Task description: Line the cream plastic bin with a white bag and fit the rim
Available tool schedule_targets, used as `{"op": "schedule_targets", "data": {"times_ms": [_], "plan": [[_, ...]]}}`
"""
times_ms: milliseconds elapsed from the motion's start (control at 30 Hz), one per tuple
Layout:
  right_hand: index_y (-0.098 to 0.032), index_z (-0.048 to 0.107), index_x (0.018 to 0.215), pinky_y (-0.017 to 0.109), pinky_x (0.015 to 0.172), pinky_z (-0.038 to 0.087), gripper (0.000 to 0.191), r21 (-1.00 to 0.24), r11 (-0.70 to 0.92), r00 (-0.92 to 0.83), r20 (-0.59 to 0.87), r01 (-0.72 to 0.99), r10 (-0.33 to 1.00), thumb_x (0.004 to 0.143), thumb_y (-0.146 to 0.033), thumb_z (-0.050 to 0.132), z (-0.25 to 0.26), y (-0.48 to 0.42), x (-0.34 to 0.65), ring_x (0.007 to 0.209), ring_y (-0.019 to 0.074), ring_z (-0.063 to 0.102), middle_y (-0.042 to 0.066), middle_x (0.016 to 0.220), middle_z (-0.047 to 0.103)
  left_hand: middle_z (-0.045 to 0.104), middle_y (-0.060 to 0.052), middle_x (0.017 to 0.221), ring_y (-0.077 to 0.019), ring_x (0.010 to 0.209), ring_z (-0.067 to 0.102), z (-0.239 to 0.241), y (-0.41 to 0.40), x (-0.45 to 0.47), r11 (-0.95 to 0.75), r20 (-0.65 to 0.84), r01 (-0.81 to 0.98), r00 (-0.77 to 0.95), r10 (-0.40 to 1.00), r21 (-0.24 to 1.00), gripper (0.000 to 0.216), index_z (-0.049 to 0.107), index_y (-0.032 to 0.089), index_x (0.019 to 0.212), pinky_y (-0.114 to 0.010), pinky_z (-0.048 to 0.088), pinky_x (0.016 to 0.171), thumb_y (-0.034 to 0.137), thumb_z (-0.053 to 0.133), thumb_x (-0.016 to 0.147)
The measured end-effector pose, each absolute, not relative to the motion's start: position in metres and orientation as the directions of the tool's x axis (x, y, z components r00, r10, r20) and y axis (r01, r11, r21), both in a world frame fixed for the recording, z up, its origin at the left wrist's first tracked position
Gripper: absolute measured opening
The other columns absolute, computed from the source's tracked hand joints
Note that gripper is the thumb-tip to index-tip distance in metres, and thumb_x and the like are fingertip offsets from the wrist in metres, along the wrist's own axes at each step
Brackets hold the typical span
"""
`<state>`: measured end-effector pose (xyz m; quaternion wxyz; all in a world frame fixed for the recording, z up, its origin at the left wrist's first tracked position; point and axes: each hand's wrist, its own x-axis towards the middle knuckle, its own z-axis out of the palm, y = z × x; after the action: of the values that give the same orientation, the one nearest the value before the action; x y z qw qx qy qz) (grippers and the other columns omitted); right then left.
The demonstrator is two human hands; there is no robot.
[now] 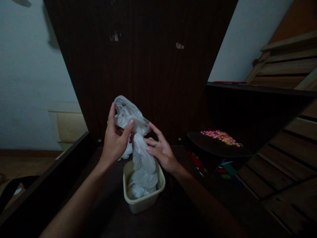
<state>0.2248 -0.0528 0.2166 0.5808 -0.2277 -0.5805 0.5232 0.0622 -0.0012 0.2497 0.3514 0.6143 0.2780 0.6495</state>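
A crumpled translucent white plastic bag [138,155] hangs from my hands down into a small cream plastic bin [146,202] that stands on a dark surface. My left hand [115,140] grips the bunched top of the bag, thumb and fingers closed round it. My right hand [159,148] is at the bag's right side, fingertips pinching the plastic just below the bunch. The bag's lower part fills the inside of the bin.
A tall dark wooden panel [148,59] rises behind the bin. To the right a dark tray [215,147] carries a heap of small pink and yellow pieces [221,136], with colourful items under it. Wooden slats [284,66] lie at the far right. A dark rail [44,185] runs along the left.
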Motion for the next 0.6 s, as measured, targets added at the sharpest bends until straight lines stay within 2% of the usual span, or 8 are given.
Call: {"op": "schedule_targets", "data": {"times_ms": [33, 100, 200, 267, 333, 400, 500, 600], "plan": [[-0.03, 0.029, 0.153, 0.045, 0.1, 0.052, 0.086, -0.862, 0.379, -0.177, 0.453, -0.337, 0.874, 0.081, -0.04, 0.076, 0.218, -0.053, 0.223, 0.108, 0.0235, 0.07, 0.006, 0.114, 0.076, 0.068, -0.004, 0.111, -0.0126, 0.061, 0.063, 0.252, -0.002, 0.061, -0.598, 0.606, -0.139, 0.024, 0.795, 0.79, 0.094, 0.019, 0.038, 0.16, -0.024, 0.051, 0.052, 0.046, 0.077, 0.087], [-0.032, 0.03, 0.151, 0.044, 0.094, 0.055, 0.08, -0.844, 0.425, -0.098, 0.478, -0.327, 0.873, 0.084, -0.043, 0.073, 0.219, -0.053, 0.221, 0.101, 0.0234, 0.072, 0.007, 0.117, 0.074, 0.064, -0.002, 0.12, -0.0163, 0.077, 0.069, 0.256, -0.004, 0.059, -0.608, 0.624, -0.176, 0.049, 0.78, 0.774, 0.094, 0.017, 0.04, 0.159, -0.028, 0.057, 0.065, 0.038, 0.077, 0.087], [-0.032, 0.036, 0.147, 0.041, 0.086, 0.057, 0.072, -0.824, 0.509, -0.014, 0.528, -0.247, 0.849, 0.085, -0.042, 0.072, 0.218, -0.052, 0.218, 0.094, 0.0221, 0.073, 0.006, 0.114, 0.073, 0.055, -0.002, 0.132, -0.0179, 0.1, 0.068, 0.253, -0.008, 0.056, -0.659, 0.661, -0.12, -0.028, 0.75, 0.743, 0.092, 0.03, 0.039, 0.151, -0.029, 0.058, 0.079, 0.026, 0.082, 0.076], [-0.031, 0.041, 0.143, 0.039, 0.087, 0.057, 0.068, -0.811, 0.567, 0.048, 0.567, -0.143, 0.823, 0.084, -0.034, 0.073, 0.216, -0.051, 0.216, 0.092, 0.0209, 0.072, 0.005, 0.106, 0.074, 0.058, -0.001, 0.118, -0.0142, 0.093, 0.065, 0.25, -0.013, 0.056, -0.688, 0.676, -0.05, -0.146, 0.722, 0.724, 0.075, 0.046, 0.031, 0.133, -0.025, 0.055, 0.076, 0.022, 0.085, 0.071], [-0.03, 0.044, 0.14, 0.037, 0.085, 0.057, 0.067, -0.796, 0.604, 0.114, 0.596, -0.05, 0.795, 0.081, -0.026, 0.076, 0.214, -0.05, 0.214, 0.089, 0.0199, 0.072, 0.004, 0.1, 0.074, 0.059, 0.002, 0.097, -0.0124, 0.081, 0.061, 0.247, -0.02, 0.056, -0.69, 0.678, -0.019, -0.166, 0.716, 0.724, 0.047, 0.055, 0.025, 0.11, -0.024, 0.052, 0.072, 0.025, 0.084, 0.074], [-0.03, 0.044, 0.139, 0.033, 0.075, 0.057, 0.072, -0.788, 0.616, 0.132, 0.61, -0.007, 0.781, 0.077, -0.023, 0.08, 0.212, -0.05, 0.213, 0.083, 0.019, 0.071, 0.002, 0.098, 0.073, 0.059, 0.002, 0.085, -0.0135, 0.077, 0.06, 0.247, -0.027, 0.055, -0.666, 0.666, -0.021, -0.002, 0.746, 0.746, 0.03, 0.057, 0.022, 0.096, -0.025, 0.051, 0.072, 0.033, 0.08, 0.08], [-0.031, 0.042, 0.141, 0.031, 0.069, 0.055, 0.076, -0.764, 0.643, 0.065, 0.645, 0.052, 0.761, 0.076, -0.02, 0.079, 0.211, -0.053, 0.213, 0.085, 0.0188, 0.069, 0.002, 0.103, 0.071, 0.068, -0.002, 0.093, -0.0181, 0.085, 0.066, 0.247, -0.034, 0.053, -0.601, 0.581, -0.014, 0.275, 0.766, 0.799, 0.032, 0.061, 0.02, 0.1, -0.029, 0.053, 0.078, 0.036, 0.081, 0.08], [-0.03, 0.04, 0.142, 0.033, 0.074, 0.054, 0.07, -0.755, 0.656, 0.018, 0.656, 0.026, 0.755, 0.082, -0.021, 0.073, 0.215, -0.058, 0.215, 0.092, 0.0203, 0.069, 0.006, 0.113, 0.07, 0.07, -0.001, 0.09, -0.0191, 0.08, 0.067, 0.246, -0.031, 0.05, -0.522, 0.509, -0.047, 0.314, 0.802, 0.852, 0.041, 0.061, 0.021, 0.108, -0.03, 0.054, 0.072, 0.036, 0.084, 0.078]]}}
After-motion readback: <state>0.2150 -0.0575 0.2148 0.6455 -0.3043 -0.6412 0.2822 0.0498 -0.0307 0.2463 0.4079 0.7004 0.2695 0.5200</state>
